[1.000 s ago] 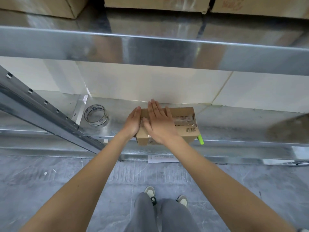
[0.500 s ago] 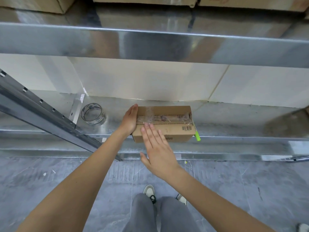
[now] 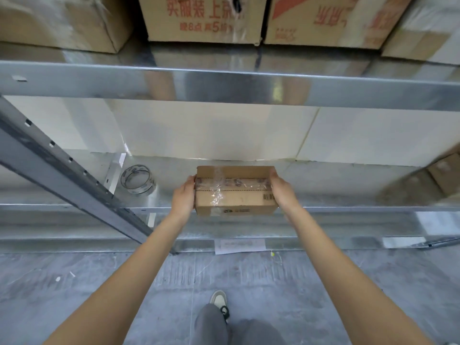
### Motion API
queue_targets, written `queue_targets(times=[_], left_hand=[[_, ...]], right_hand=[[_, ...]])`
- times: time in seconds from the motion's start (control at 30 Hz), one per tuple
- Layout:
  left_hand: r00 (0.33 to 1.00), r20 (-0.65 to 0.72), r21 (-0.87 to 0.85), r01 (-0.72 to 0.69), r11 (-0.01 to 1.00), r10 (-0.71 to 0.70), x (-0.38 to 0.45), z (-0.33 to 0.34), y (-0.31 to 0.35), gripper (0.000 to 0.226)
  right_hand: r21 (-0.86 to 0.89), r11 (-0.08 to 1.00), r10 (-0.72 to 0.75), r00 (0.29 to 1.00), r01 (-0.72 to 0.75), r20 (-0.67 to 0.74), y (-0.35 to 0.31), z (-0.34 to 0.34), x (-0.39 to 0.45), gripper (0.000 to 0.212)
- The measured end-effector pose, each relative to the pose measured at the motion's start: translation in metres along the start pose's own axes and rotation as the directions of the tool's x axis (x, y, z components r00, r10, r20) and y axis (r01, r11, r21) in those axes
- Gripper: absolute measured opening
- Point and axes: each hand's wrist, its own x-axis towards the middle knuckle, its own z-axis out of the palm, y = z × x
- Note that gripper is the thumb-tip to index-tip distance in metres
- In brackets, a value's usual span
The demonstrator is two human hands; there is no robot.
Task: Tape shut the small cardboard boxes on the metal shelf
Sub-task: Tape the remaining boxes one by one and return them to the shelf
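Observation:
A small cardboard box (image 3: 239,199) lies at the front edge of the metal shelf (image 3: 336,192), its front face overhanging the lip. Clear tape runs along its top seam and a crumpled strip crosses it near the left. My left hand (image 3: 183,195) grips the box's left end, thumb up by the top edge. My right hand (image 3: 282,190) grips the right end, with the thumb on the top corner. A roll of clear tape (image 3: 137,180) lies flat on the shelf to the left of the box.
A slanted grey steel brace (image 3: 74,175) crosses in front of the shelf at left. The upper shelf beam (image 3: 224,83) carries several large cartons (image 3: 201,18). Another brown box (image 3: 445,170) sits at the far right. A paper label (image 3: 240,246) hangs below; my feet stand on concrete.
My right hand left the box top, drew back toward me, then moved to the box's right end. My left hand stayed at the left end. The view tilted up.

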Motion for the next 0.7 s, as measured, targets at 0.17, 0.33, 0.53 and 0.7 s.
queue_targets(times=[0.17,0.33,0.53,0.7], left_hand=[[0.991,-0.134,-0.333,-0.035,0.942,-0.010,-0.020,0.004,0.007,0.034],[0.978,-0.208,-0.441,-0.088,0.893,-0.006,-0.061,0.015,0.002,0.030],[0.964,-0.179,-0.315,-0.245,0.917,0.196,-0.132,0.031,0.016,0.022],[0.932,-0.168,-0.257,-0.356,0.899,0.321,-0.183,0.037,0.055,0.033]], right_hand=[[0.357,0.928,-0.080,0.993,0.108,-0.090,0.008,-0.003,-0.023,0.041],[0.532,0.809,-0.171,0.965,0.251,-0.197,0.032,-0.002,-0.054,0.009],[0.536,0.767,-0.265,0.934,0.354,-0.238,0.046,-0.030,-0.106,0.038],[0.452,0.727,-0.400,0.854,0.517,-0.333,0.034,-0.076,-0.150,0.035]])
